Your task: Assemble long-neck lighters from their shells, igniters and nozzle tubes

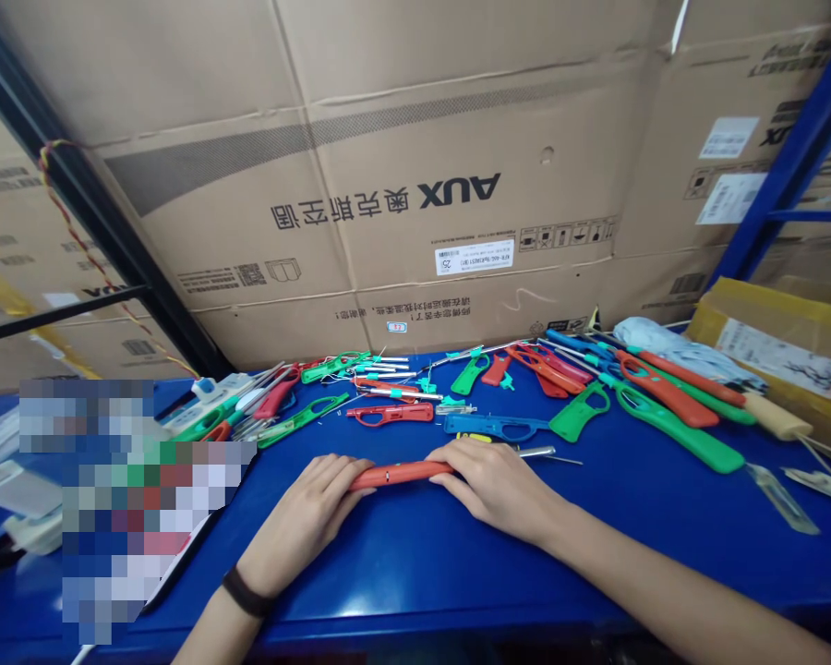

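An orange-red lighter casing (400, 474) is held level above the front of the blue table, seen edge-on with a small dark slot near its middle. My left hand (322, 503) grips its left end between thumb and fingers. At the opposite end, my right hand (488, 476) pinches it the same way. Just behind lie a red lighter casing (394, 416), a blue one (495, 426) and a green one (580, 413). Beside my right hand a metal tool (536, 452) and a yellow piece (472, 437) are partly hidden.
Several lighter parts with metal rods (388, 365) lie at the back of the blue table (388, 582). A large green lighter casing (685, 429) and a wooden-handled tool (776, 416) are at right, near a yellow-taped box (782, 342). Cardboard (402, 120) stands behind; a blurred-out patch (145, 526) covers the left.
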`<state>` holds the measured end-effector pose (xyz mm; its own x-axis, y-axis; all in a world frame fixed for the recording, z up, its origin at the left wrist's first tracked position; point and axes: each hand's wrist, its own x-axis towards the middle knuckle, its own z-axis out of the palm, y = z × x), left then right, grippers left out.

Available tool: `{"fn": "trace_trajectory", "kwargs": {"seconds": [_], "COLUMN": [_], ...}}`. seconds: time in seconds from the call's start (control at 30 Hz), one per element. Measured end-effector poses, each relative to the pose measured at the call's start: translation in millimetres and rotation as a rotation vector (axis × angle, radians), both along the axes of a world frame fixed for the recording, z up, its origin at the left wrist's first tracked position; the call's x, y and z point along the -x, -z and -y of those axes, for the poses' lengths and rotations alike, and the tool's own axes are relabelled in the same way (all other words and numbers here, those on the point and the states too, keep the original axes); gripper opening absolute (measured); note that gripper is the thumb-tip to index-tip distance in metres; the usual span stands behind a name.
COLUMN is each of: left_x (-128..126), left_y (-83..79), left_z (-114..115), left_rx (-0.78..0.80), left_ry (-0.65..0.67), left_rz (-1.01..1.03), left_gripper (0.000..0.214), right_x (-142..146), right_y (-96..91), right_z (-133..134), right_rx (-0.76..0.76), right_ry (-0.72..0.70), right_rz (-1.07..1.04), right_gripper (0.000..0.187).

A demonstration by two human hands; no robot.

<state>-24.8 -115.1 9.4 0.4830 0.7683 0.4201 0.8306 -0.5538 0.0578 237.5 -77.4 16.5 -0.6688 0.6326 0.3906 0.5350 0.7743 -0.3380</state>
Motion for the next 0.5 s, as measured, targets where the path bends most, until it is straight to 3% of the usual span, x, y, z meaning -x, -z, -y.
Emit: {"fn": "trace_trajectory", "kwargs": {"seconds": [0.3, 0.4, 0.5], "left_x": [-2, -16, -40], "left_y": [0.6, -3.3, -4.2], "left_z": [9, 17, 26], "left_rx": [-0.065, -0.042, -0.083], "left_ry": [0.026, 0.008, 0.048], "left_rz": [0.108, 0.194, 0.185], "left_gripper": [0.024, 0.018, 0.010], "right_x": [-7, -6, -1], "right_y": [-8.7, -15.5, -17.8], "right_z": [-2, -2, 0], "right_rx": [-0.070, -0.104, -0.235], "right_ry": [-0.043, -0.065, -0.057], "right_rz": [0.054, 0.031, 0.033], "right_gripper": [0.020, 0.022, 0.030]}}
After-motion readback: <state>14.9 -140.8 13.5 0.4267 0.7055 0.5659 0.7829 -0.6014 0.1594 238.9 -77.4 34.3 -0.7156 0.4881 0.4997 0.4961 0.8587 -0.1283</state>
